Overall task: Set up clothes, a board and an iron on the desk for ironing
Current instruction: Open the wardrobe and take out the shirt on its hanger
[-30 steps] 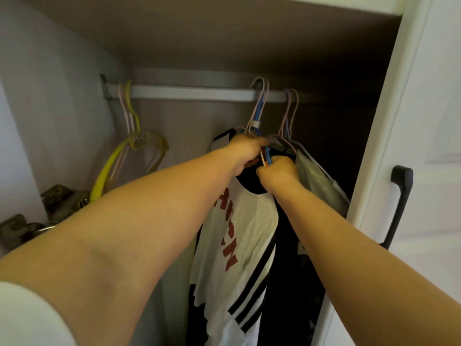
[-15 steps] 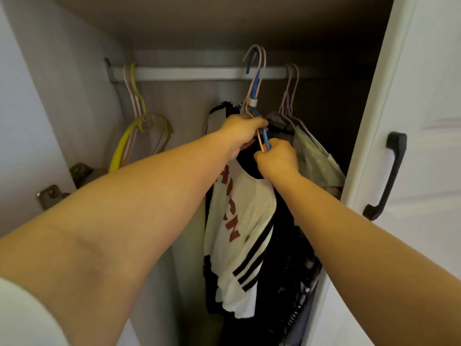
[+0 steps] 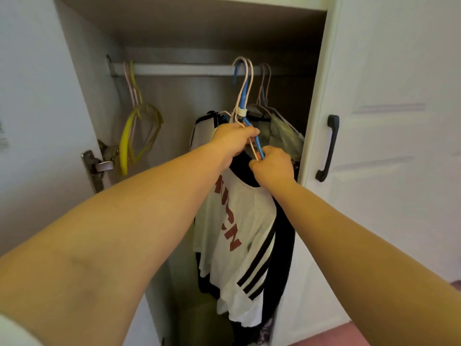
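A white T-shirt (image 3: 239, 233) with red letters and black stripes hangs from a bundle of pink and blue hangers (image 3: 243, 96) in front of the wardrobe rail (image 3: 184, 70). The hanger hooks are lifted off the rail. My left hand (image 3: 232, 141) grips the hangers just below their necks. My right hand (image 3: 273, 167) is closed on the lower hanger wires at the shirt's black collar. Dark clothes hang behind the shirt. No board or iron is in view.
Empty yellow and pink hangers (image 3: 136, 128) hang at the rail's left end. A grey garment (image 3: 282, 136) stays on hangers at the right. The white wardrobe door (image 3: 389, 146) with a black handle (image 3: 328, 148) stands right; a hinge (image 3: 96, 166) sticks out left.
The hanger hooks came up off the rail and moved toward me with the shirt. My view pulled back from the wardrobe.
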